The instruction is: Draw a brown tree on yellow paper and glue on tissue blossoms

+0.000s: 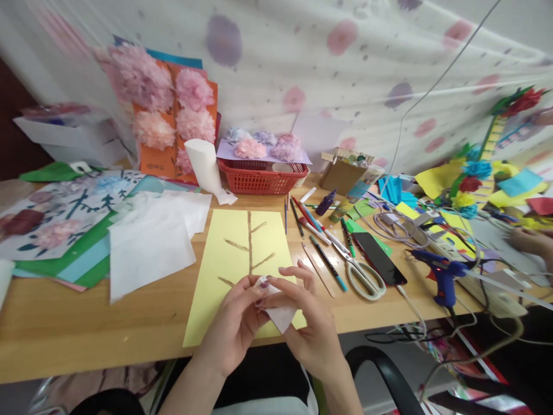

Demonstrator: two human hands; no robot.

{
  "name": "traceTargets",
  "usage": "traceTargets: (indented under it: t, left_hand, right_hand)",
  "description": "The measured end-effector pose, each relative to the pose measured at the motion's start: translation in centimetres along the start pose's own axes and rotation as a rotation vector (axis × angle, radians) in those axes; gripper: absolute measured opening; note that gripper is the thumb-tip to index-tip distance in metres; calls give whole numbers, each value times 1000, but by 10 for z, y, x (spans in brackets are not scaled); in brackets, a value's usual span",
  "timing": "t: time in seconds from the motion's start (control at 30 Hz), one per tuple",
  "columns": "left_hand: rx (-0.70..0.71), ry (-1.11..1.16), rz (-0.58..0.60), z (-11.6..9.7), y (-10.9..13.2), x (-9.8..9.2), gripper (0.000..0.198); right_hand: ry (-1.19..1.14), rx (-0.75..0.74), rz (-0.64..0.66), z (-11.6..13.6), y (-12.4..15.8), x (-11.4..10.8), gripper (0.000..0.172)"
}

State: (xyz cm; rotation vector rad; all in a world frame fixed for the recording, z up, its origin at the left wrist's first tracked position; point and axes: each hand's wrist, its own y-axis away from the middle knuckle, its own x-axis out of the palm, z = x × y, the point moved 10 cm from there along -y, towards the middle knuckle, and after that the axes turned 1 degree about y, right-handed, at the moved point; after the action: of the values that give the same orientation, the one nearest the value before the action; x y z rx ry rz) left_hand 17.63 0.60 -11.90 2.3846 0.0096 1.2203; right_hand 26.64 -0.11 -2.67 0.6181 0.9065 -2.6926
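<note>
My left hand [235,323] and my right hand [305,314] meet over the near edge of the wooden table [86,323], fingers pinched together on a small folded piece of white tissue paper [279,308]. Beneath them lies a pale yellow sheet [242,253] with a brown tree trunk and branches drawn on it. The lower part of the sheet is hidden by my hands.
Loose white tissue sheets [149,242] lie left. Scissors [358,268], pens, a black phone [380,258] and a blue glue gun [440,276] lie right. A red basket [261,176] and paper-flower boards [173,109] stand behind. Another person's hand [529,242] rests far right.
</note>
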Motion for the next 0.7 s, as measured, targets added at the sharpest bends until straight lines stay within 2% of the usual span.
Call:
traceTargets:
  t: [0.07,0.17,0.23,0.27,0.33,0.4,0.47,0.57,0.7]
  left_hand:
    - [30,-3,-38,-3,-2,-5,26]
    - [117,-19,-100,-10,-5,-14,35]
    - [155,-42,-130,-12,-6,-18,36]
    - [162,-57,-138,-11,-5,-18,37]
    - [156,-89,-121,-8,-4,-14,38]
    - [153,-111,-75,-6,-2,-7,40]
    - [152,-123,-35,-5,0,-1,44]
    - [169,-133,-32,-4,1,1,46]
    - [250,-174,-83,-4,2,-1,38]
  right_hand:
    - [-81,50,-83,-4,4,-10,52]
    - [-271,268,-403,-33,19,-36,25]
    - [-382,443,-569,-57,33,-40,15]
    - [-436,519,-581,-66,37,-35,18]
    - [-546,626,-477,-77,35,-14,33]
    - [-619,677,-363,-79,30,6,44]
    - [-631,695,-329,-77,28,16,45]
    - [-594,724,-376,-77,29,17,40]
    - [-503,736,-468,-81,31,9,34]
